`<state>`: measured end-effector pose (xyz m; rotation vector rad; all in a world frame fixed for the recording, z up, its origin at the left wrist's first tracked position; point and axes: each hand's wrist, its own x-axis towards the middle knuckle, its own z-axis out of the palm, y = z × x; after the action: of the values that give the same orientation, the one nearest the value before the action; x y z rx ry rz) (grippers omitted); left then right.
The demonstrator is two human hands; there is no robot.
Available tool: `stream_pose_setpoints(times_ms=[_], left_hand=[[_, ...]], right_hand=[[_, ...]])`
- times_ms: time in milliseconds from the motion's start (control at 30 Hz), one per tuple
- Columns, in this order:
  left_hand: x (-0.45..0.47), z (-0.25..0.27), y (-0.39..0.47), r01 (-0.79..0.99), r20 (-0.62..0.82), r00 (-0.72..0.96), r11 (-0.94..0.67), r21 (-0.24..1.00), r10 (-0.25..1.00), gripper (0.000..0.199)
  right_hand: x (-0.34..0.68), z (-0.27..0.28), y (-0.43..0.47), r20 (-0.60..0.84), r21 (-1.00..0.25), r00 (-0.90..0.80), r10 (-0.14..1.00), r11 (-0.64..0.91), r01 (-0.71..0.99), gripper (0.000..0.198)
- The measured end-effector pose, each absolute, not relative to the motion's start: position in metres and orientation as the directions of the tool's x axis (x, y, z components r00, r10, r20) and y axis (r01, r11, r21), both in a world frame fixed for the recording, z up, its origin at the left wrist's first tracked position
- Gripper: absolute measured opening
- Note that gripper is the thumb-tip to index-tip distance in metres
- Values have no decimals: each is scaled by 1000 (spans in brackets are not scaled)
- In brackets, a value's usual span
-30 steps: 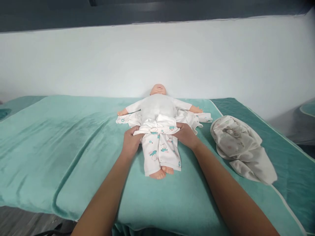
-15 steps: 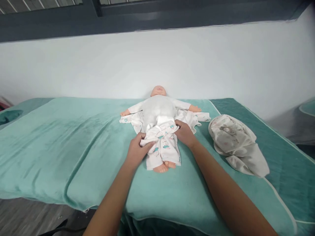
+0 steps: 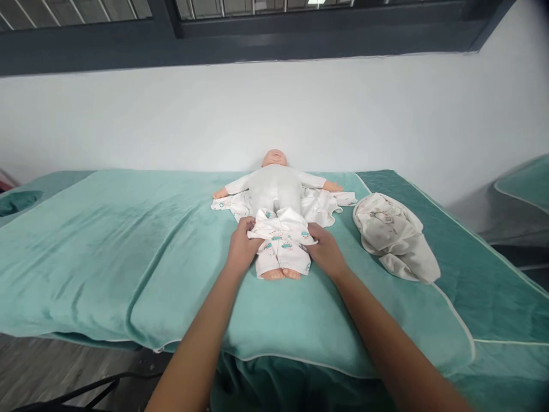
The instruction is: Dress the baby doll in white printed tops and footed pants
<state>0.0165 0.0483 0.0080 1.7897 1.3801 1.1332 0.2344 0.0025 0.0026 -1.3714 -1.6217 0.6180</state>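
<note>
A baby doll (image 3: 275,182) with a white cloth body lies on its back, head toward the wall and arms spread. White printed baby pants (image 3: 281,252) cover its legs, and its feet poke out at the hems. My left hand (image 3: 243,245) grips the left side of the waistband, thumb over the cloth. On the right side, my right hand (image 3: 325,247) pinches the same waistband. The waistband is bunched around the upper legs, below the doll's crotch. Under the doll a white printed baby shirt (image 3: 319,207) lies spread out.
A crumpled off-white cloth bundle (image 3: 392,237) lies to the right of the doll. Beneath everything is a bed with a teal cover (image 3: 107,246). A white wall (image 3: 274,109) rises behind it, under a dark window frame (image 3: 274,43). A black metal leg (image 3: 98,389) stands at lower left.
Both hands keep hold of the pants. The waistband has shifted slightly and lies straighter across the legs, with the crotch now showing above it. The feet have come together, and the view has tilted slightly.
</note>
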Motion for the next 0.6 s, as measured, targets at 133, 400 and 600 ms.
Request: stream_pose_setpoints(times_ms=[133, 400, 600], left_hand=[[16, 7, 50, 446, 286, 123, -310, 840, 950, 27], [3, 10, 19, 356, 360, 294, -451, 818, 885, 13], [-6, 0, -19, 450, 342, 363, -484, 751, 867, 53]], right_hand=[[233, 4, -23, 306, -830, -78, 949, 306, 466, 17], [233, 14, -43, 150, -865, -230, 962, 240, 440, 96], [226, -3, -45, 201, -851, -108, 974, 228, 473, 105]])
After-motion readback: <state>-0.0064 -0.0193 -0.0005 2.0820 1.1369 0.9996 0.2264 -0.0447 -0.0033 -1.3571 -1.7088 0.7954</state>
